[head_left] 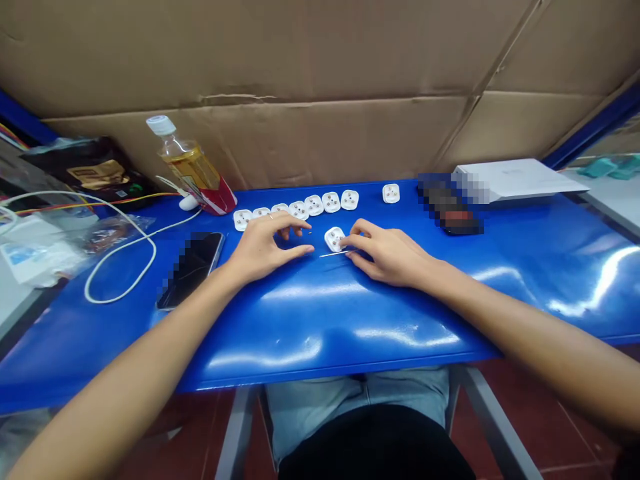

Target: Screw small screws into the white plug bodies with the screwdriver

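Blue tabletop (pixel 320 333), cardboard (pixel 320 147) behind: on my feed I count nine white pieces (pixel 333 235) — seven in a row, one apart, one touching the right hand (pixel 385 253), whose fingers pinch one thin rod (pixel 331 255). Nearby, the left hand (pixel 265 243) has fingers parted, apparently released.

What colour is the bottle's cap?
White; the cap shows best in the head view.

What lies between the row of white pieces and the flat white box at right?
In the head view, a single white piece, then a dark, partly pixelated object near the box. Blue tabletop separates the single piece from the row.
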The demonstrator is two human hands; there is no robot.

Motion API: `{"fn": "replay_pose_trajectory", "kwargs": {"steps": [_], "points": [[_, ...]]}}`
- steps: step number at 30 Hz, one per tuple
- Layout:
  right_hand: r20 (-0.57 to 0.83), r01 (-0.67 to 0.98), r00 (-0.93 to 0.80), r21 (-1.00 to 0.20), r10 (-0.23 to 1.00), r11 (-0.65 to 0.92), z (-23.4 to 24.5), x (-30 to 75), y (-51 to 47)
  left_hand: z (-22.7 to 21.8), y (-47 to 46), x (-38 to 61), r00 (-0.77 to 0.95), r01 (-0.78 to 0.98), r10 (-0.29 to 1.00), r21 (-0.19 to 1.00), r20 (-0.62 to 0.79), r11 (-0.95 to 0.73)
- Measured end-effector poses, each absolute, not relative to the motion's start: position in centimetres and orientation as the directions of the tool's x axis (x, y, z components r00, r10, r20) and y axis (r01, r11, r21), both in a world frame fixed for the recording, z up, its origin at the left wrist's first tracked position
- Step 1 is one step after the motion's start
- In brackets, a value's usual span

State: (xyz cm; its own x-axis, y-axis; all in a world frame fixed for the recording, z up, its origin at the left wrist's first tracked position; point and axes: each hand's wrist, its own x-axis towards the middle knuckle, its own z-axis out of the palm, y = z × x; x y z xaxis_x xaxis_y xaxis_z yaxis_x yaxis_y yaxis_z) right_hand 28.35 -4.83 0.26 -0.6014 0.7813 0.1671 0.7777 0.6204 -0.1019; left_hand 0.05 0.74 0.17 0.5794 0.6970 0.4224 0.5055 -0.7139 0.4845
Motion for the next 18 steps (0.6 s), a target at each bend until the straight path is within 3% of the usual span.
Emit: {"fn": "replay_pose_trajectory", "kwargs": {"steps": [8,18], "points": [[0.141,0.967,-0.242,-0.051,0.960,0.251,-0.3,32.0,-1.6,0.8,0.9,-0.5,0.547,0.571,0.685,0.383,0.481,-0.726],[0.132,0.986,-0.160,-0.036,0.978,0.166,-0.4,31.6,-1.3,0.5,1.2,-0.8,0.561,0.606,0.695,0.349,0.450,-0.715]]}}
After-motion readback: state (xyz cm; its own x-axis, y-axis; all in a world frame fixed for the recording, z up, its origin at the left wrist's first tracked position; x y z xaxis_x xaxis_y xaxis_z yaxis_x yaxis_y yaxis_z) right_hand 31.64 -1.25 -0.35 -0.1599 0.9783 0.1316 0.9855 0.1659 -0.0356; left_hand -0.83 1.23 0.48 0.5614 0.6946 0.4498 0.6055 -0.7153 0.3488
